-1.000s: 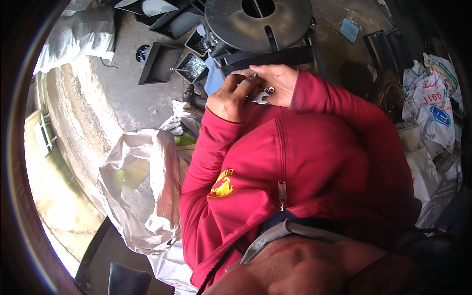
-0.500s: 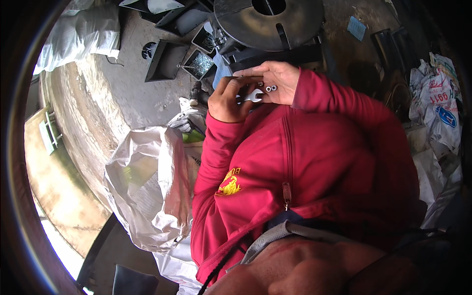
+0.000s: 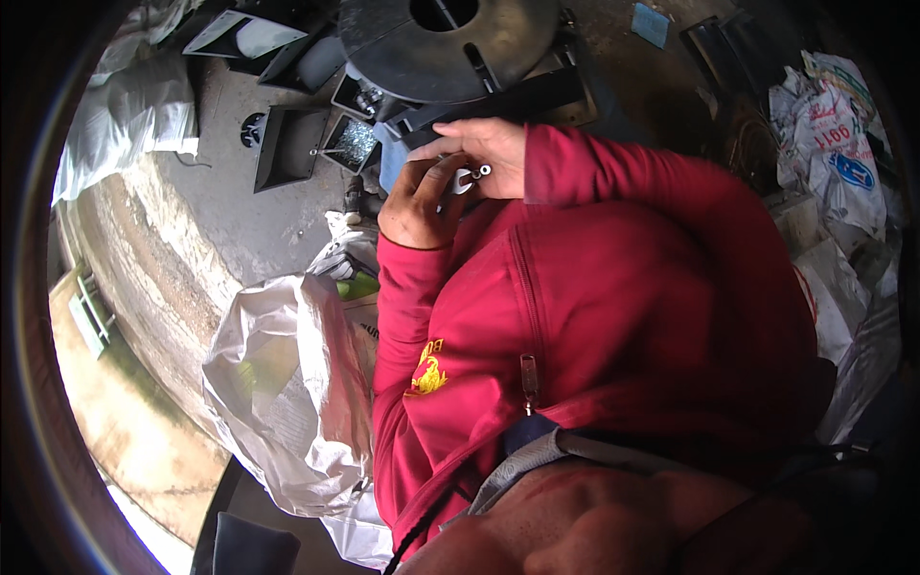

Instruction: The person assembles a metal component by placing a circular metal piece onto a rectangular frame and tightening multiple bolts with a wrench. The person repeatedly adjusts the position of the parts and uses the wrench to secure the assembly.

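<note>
Both my hands meet in front of my chest, just above my red zip sweater. My left hand [image 3: 419, 196] and my right hand [image 3: 485, 153] together pinch a small white metal bracket with holes [image 3: 466, 177], held between the fingertips. My red sleeves cover both forearms. Just beyond the hands stands a large dark round metal disc with a centre hole [image 3: 450, 48].
Dark metal trays [image 3: 287, 144], one with small shiny parts [image 3: 355, 142], lie on the concrete floor to the left. A white plastic sack [image 3: 283, 393] sits at my left side. Printed woven sacks [image 3: 839, 144] pile up on the right.
My view has shifted slightly, so the hands and disc sit a bit higher and further right. Both hands keep turning the small white bracket between the fingers.
</note>
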The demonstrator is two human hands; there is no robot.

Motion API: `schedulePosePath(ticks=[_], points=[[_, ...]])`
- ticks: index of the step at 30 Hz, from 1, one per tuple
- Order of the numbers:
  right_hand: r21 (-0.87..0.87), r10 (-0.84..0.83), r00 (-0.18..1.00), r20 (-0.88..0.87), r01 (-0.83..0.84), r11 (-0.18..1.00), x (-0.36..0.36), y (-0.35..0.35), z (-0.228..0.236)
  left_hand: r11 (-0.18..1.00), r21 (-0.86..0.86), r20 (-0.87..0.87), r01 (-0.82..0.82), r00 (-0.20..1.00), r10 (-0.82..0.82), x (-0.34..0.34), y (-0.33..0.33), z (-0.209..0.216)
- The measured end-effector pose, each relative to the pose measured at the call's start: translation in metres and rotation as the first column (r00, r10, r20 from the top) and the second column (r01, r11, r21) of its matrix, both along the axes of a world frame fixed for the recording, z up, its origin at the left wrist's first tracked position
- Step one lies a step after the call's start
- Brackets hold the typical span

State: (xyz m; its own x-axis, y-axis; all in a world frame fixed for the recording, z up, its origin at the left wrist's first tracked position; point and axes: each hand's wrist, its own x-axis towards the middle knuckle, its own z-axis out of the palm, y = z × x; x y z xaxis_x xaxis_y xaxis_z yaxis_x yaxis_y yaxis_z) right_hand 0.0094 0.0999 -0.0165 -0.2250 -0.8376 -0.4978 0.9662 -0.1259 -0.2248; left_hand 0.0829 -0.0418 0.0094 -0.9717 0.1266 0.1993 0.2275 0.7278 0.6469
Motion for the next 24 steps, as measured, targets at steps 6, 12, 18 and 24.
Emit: schedulePosePath(ticks=[6, 12, 18, 24], points=[[0.072, -0.029, 0.999, 0.03, 0.027, 0.997, 0.004, -0.004, -0.005, 1.0, -0.026, 0.081, -0.006, 0.997, 0.008, 0.0, 0.001, 0.0], [0.121, 0.005, 0.968, -0.25, 0.026, 0.992, 0.0, 0.013, 0.015, 0.945, 0.265, 0.012, -0.191, 0.981, 0.195, -0.009, -0.02, -0.005], [0.301, 0.097, 0.927, -0.361, 0.017, 0.954, -0.002, 0.014, 0.004, 0.892, 0.347, 0.148, -0.289, 0.956, 0.252, -0.001, -0.016, -0.008], [0.301, -0.083, 0.989, -0.124, 0.117, 0.946, -0.006, 0.002, -0.004, 0.482, 0.77, 0.353, -0.418, 0.908, 0.223, -0.003, -0.036, -0.008]])
